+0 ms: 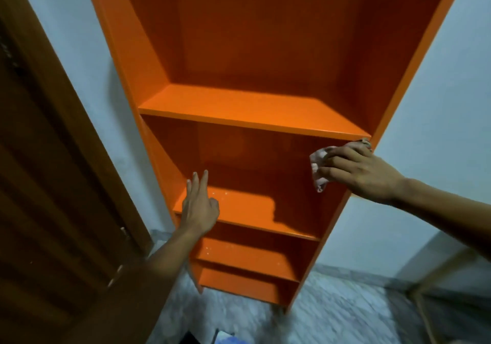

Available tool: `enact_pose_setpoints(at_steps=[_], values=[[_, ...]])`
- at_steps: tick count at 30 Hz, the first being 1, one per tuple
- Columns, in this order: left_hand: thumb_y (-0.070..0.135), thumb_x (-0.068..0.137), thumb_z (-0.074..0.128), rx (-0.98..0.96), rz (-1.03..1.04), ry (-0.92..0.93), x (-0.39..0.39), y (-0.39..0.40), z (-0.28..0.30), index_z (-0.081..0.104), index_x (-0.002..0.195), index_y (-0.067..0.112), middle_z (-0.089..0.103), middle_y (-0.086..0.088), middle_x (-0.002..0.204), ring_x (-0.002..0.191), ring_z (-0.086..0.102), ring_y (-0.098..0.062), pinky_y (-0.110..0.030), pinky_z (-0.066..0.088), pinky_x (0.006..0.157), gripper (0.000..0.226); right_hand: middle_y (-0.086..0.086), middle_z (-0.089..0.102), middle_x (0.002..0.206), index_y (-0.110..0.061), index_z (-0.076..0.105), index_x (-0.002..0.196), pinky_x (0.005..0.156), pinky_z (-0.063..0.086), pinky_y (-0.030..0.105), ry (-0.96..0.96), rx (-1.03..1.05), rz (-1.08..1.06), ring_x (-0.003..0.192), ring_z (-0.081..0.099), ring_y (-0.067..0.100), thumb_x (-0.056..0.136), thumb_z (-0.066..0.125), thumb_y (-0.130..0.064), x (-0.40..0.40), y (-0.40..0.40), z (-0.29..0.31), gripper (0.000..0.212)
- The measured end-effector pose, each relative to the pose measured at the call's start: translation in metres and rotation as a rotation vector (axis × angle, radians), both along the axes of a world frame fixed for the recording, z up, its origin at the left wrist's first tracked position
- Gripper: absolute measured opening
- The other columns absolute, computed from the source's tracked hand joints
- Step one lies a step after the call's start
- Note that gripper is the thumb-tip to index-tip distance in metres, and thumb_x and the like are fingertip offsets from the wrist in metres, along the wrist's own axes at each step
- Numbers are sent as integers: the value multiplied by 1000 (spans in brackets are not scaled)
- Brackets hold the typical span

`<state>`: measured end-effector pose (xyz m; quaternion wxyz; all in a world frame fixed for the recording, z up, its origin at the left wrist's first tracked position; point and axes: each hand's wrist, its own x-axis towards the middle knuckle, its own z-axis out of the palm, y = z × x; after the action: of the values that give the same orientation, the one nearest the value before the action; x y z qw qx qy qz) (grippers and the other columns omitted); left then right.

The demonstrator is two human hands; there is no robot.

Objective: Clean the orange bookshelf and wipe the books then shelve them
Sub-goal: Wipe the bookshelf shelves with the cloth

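The tall orange bookshelf (252, 109) stands against a pale wall, and none of its shelves holds a book. My right hand (356, 168) presses a crumpled white cloth (317, 168) against the inner face of the right side panel, just under the second shelf board. My left hand (199, 208) hovers at the left front of the lower shelf, fingers stretched and apart, holding nothing. Small white specks lie on the two lower shelf boards. No book shows clearly in view.
A dark brown wooden door (53, 197) fills the left side. Grey marbled floor (345, 311) lies below the shelf. A light wooden frame (435, 272) stands at the lower right. Something blue and dark (212, 338) peeks in at the bottom edge.
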<state>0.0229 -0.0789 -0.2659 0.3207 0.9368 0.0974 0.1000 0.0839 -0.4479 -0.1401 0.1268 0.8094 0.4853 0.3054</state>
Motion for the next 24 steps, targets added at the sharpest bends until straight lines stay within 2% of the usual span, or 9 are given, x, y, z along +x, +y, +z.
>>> enact_pose_setpoints(at_steps=[2, 5, 8, 11, 14, 16, 18, 21, 24], values=[[15, 99, 47, 13, -42, 47, -2, -23, -24, 11, 159, 18, 4, -11, 167, 153, 0, -32, -45, 16, 120, 70, 11, 67, 110, -12, 61, 120, 89, 37, 43, 45, 78, 19, 112, 53, 32, 105, 24, -12, -12, -4, -11, 40], [23, 101, 46, 20, -105, 161, -3, -48, -55, 14, 159, 19, 6, -11, 166, 153, 2, -34, -44, 16, 120, 66, 4, 66, 106, -19, 64, 119, 77, 31, 35, 279, 218, -58, 97, 55, 27, 102, 40, -16, -24, 9, -59, 30], [45, 92, 32, 64, -151, 221, -8, -65, -83, 20, 158, 17, 12, -14, 165, 152, 7, -37, -45, 21, 119, 72, 5, 63, 92, -18, 65, 114, 68, 30, 36, 556, 481, -168, 85, 54, 28, 91, 55, -8, -25, 41, -116, 27], [50, 80, 22, 164, -164, 215, -1, -65, -112, 33, 154, 12, 26, -22, 160, 147, 21, -45, -52, 31, 112, 84, 4, 64, 104, -22, 63, 118, 78, 40, 41, 697, 803, -393, 94, 55, 28, 93, 47, -1, -11, 62, -160, 36], [46, 86, 29, 276, -172, 187, 11, -58, -137, 48, 144, 4, 42, -33, 146, 131, 42, -56, -61, 47, 94, 74, 5, 55, 124, -27, 54, 130, 96, 45, 38, 748, 961, -541, 113, 55, 25, 95, 40, 0, 13, 74, -189, 46], [48, 94, 32, 334, -129, 162, 15, -53, -147, 52, 140, 2, 47, -35, 141, 125, 47, -58, -63, 48, 89, 68, 9, 51, 131, -32, 43, 136, 92, 47, 43, 852, 954, -668, 114, 55, 30, 104, 34, -16, 20, 81, -211, 37], [53, 97, 27, 381, -69, 137, 22, -45, -159, 50, 142, 4, 43, -34, 145, 129, 44, -57, -64, 44, 94, 70, 15, 49, 135, -33, 34, 143, 89, 47, 47, 903, 845, -845, 114, 55, 38, 106, 23, -41, 25, 89, -239, 39], [56, 95, 32, 440, -16, 93, 29, -27, -173, 46, 146, 6, 39, -31, 150, 134, 39, -55, -67, 37, 100, 72, 17, 36, 151, -28, 27, 152, 98, 41, 49, 763, 638, -973, 128, 43, 41, 102, 26, -53, 23, 99, -265, 56], [59, 96, 30, 472, -1, 103, 34, -15, -180, 37, 152, 9, 32, -25, 156, 141, 31, -50, -65, 31, 106, 75, 16, 26, 159, -29, 31, 152, 110, 23, 54, 697, 506, -958, 141, 26, 42, 98, 29, -63, 15, 106, -274, 64]])
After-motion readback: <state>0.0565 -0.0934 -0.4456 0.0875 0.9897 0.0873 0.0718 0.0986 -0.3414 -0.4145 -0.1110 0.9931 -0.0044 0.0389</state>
